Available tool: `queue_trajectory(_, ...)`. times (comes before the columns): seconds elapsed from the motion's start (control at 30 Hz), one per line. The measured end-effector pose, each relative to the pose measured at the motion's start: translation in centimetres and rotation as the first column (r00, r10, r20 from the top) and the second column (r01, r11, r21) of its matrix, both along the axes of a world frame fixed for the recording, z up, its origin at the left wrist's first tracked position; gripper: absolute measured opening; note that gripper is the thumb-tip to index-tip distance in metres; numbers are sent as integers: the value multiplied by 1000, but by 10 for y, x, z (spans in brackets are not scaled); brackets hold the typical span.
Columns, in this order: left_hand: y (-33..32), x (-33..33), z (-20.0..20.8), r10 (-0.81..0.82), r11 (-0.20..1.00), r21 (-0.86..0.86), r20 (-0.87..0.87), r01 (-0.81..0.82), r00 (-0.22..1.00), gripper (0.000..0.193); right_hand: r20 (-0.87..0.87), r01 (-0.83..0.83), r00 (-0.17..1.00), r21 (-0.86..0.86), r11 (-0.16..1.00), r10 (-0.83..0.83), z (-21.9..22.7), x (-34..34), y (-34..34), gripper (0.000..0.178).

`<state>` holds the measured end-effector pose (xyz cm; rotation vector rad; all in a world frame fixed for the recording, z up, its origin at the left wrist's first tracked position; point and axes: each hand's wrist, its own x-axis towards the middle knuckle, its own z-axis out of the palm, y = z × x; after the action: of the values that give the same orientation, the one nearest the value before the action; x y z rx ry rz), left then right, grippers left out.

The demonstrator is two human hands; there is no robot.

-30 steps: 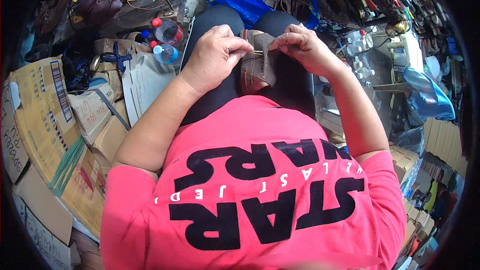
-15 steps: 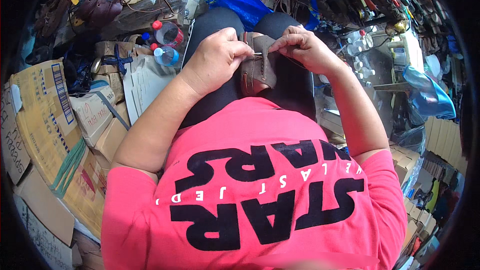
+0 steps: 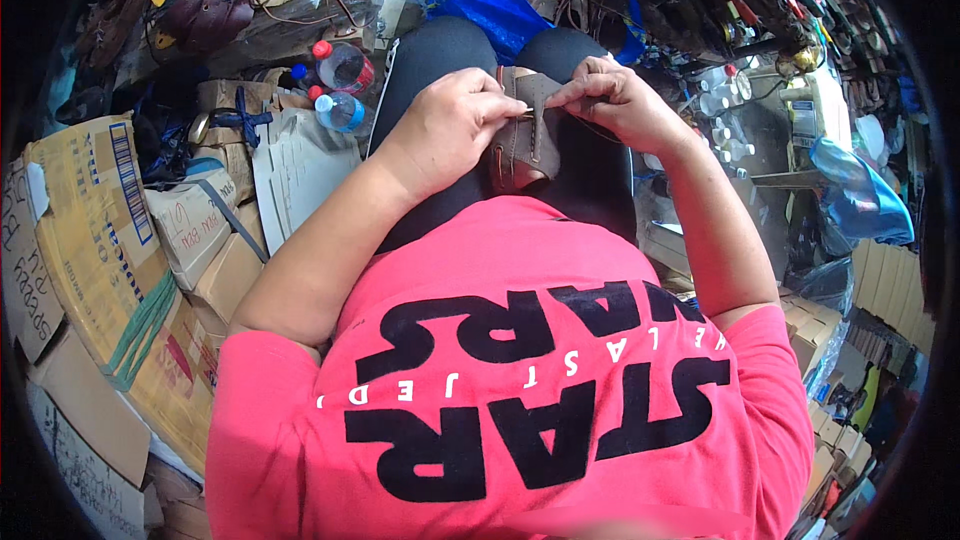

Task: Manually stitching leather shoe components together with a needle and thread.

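Resting between 2 black-clad thighs [image 3: 438, 52], the taupe, stitched, leather-like shoe [image 3: 521, 155] seems light and pliable, best steadied along its sides. The left hand [image 3: 452, 128] pinches a thin pale strand [image 3: 526, 112] (thread or needle, unclear); the right hand [image 3: 614, 100] is pinched nearly closed, its hold indistinct.

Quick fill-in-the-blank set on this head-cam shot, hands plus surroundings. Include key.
1. The brown leather piece lies over dark trousers, with the left hand on one side and the ____ hand on the other.
2. The bag just beyond the knees is ____.
3. The string across the large cardboard box is ____.
4. The biggest letters on the pink shirt are ____.

Missing words: right; blue; green; black.
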<state>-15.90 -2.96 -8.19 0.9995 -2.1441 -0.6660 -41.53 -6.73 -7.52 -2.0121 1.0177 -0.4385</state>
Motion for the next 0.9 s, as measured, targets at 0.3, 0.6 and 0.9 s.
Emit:
queue_trajectory(0.3,7,33,21,316,521,715,-669,466,673,26,44,34,998,79,996,-38,-9,-5,1,26)
queue_trajectory(0.6,-4,74,54,217,474,745,-616,470,758,34,10,12,1000,20,1000,-12,-8,-4,1,26)
queue_trajectory(0.9,5,20,25,82,997,-5,92,-82,992,18,0,6,1000,-3,1000,-6,-8,-2,0,27)
